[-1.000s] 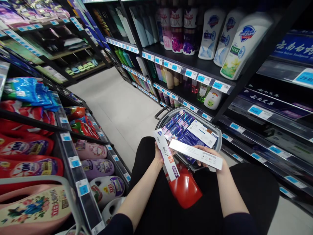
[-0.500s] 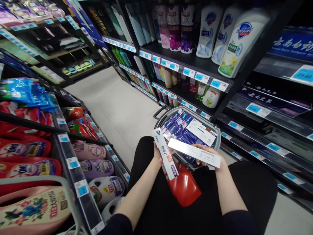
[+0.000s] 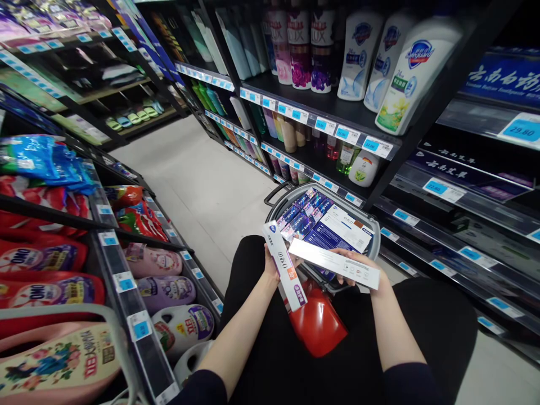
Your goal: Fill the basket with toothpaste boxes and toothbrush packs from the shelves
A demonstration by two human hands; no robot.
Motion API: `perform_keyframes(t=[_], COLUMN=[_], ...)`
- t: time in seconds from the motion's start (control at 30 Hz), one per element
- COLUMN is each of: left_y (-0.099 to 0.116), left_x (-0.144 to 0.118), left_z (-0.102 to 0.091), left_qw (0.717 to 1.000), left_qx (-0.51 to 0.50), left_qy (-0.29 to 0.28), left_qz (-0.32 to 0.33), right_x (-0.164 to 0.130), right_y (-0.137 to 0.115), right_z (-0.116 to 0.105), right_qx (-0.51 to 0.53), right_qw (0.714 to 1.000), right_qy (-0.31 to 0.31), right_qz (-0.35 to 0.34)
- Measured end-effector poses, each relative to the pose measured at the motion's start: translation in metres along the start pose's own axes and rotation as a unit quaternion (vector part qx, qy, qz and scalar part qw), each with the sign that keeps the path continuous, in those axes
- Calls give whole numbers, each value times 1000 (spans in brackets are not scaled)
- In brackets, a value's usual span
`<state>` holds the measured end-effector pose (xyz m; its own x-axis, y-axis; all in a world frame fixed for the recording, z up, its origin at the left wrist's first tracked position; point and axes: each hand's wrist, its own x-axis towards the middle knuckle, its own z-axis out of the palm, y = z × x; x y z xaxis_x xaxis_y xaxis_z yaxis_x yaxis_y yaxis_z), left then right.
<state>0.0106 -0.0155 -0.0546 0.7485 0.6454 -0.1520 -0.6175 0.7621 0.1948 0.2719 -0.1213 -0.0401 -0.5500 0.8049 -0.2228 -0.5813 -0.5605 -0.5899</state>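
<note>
White box (image 3: 284, 265) w/ purple end & orange patch; second box (image 3: 333, 262) plain white; basket (image 3: 280, 207) grey w/ blue-purple cartons (image 3: 304, 219); stool (image 3: 317, 322) red; price tags (image 3: 346, 135) were blue.

You held two smooth, glossy cardboard boxes: the white box (image 3: 283, 265) and the long box (image 3: 334, 262). The basket (image 3: 291, 198) below looked like grey plastic, the stool (image 3: 317, 322) shiny red plastic, the floor (image 3: 202, 180) smooth pale tile.
</note>
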Motion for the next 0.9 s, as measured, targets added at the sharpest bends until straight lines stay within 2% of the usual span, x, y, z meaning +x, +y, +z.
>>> perform_keyframes(t=[0.43, 0.73, 0.9], left_y=[1, 0, -1], left_x=[-1, -1, -1], left_z=[-2, 3, 6], left_qw=[1000, 998, 997], left_qx=[13, 33, 31], left_qy=[15, 46, 68], left_qz=[5, 16, 16], right_x=[1, 2, 1], right_y=[-1, 2, 2], right_z=[1, 2, 5], right_qx=[13, -28, -19], right_qw=[1000, 998, 998], right_qy=[-1, 56, 44], right_qz=[10, 26, 28])
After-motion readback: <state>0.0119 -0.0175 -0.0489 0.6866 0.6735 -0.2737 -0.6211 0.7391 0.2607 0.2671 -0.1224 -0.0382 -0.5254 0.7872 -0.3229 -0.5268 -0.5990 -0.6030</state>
